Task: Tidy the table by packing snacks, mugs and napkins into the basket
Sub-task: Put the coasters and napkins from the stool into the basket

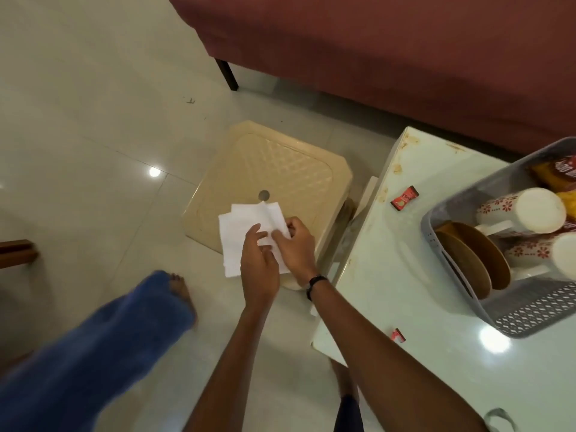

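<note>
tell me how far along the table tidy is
Mostly packed: two floral mugs, brown plates and snack packets already sit in the grey basket. In hand: both hands, left hand and right hand, hold white napkins over the beige stool. Left: two small red snack wrappers on the table, plus the napkins.

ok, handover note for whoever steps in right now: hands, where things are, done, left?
Left hand and right hand: both pinch the white napkins, held over the beige stool, off the table.
Grey basket sits on the table's right side; it already holds two floral mugs, brown plates and snack packets.
Left: the napkins go into the basket, then the two small red snack wrappers, one near the table's far edge, one at the near edge.
</note>
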`<action>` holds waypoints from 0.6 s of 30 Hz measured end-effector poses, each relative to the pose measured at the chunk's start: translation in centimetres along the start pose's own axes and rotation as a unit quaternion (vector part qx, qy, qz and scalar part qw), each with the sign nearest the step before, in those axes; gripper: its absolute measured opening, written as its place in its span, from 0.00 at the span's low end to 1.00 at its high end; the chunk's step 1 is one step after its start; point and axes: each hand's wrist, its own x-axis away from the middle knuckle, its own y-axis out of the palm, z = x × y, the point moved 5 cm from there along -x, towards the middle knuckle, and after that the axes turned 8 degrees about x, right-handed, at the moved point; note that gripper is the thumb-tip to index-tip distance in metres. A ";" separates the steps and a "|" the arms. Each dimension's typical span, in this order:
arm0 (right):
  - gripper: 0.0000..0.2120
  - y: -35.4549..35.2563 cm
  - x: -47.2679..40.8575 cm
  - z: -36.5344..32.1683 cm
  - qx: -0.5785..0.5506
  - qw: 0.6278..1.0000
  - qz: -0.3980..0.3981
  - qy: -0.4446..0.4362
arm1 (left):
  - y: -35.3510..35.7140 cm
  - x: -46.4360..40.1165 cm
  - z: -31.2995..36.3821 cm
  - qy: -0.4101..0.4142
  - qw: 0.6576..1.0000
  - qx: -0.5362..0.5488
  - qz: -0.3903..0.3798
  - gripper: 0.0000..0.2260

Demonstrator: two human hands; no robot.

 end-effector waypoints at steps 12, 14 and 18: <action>0.08 -23.8 5.3 0.7 -0.026 0.996 -0.073 -0.037 | 10.4 7.1 6.2 -0.215 0.921 0.286 -0.157 0.33; 0.09 -27.9 7.3 0.4 -0.055 0.994 -0.087 -0.042 | 12.6 9.7 7.8 -0.253 0.881 0.333 -0.221 0.37; 0.07 -35.2 10.6 1.4 -0.093 0.989 -0.111 -0.032 | 16.9 15.5 11.3 -0.306 0.797 0.433 -0.288 0.36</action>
